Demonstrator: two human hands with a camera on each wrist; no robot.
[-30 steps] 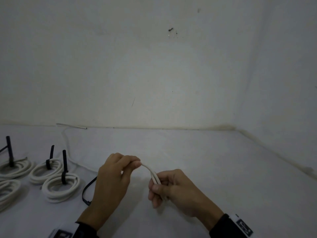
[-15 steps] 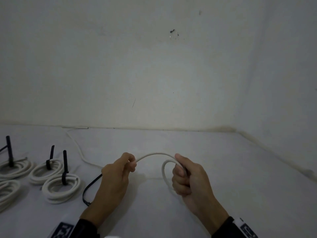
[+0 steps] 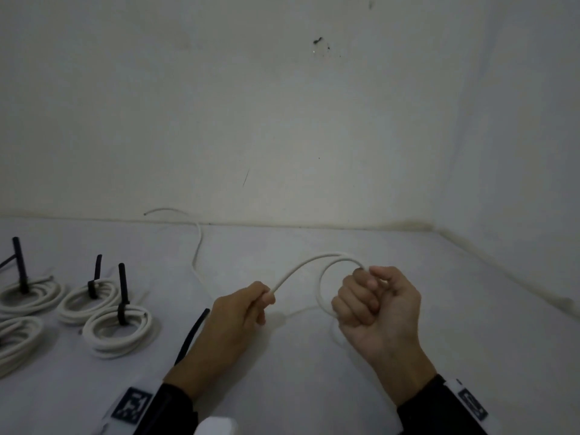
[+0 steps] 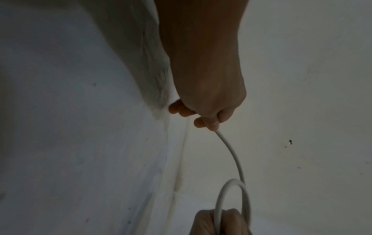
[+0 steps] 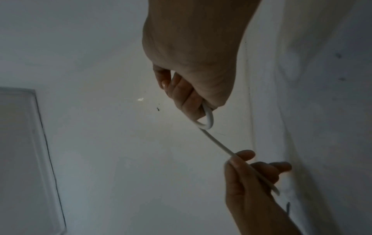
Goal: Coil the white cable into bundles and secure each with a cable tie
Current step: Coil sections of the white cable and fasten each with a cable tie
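While tied bundles lie by the worktop's left edge, both hands' grips, left hand and right hand, pinch the white cable, one loop formed.

No readable text anywhere (wrist bands carry only patterned markers).

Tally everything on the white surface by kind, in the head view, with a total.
Coiled cable bundles: 4
Loose white cable, held by the left hand and the right hand: 1
Loose black cable tie: 1
Total: 6
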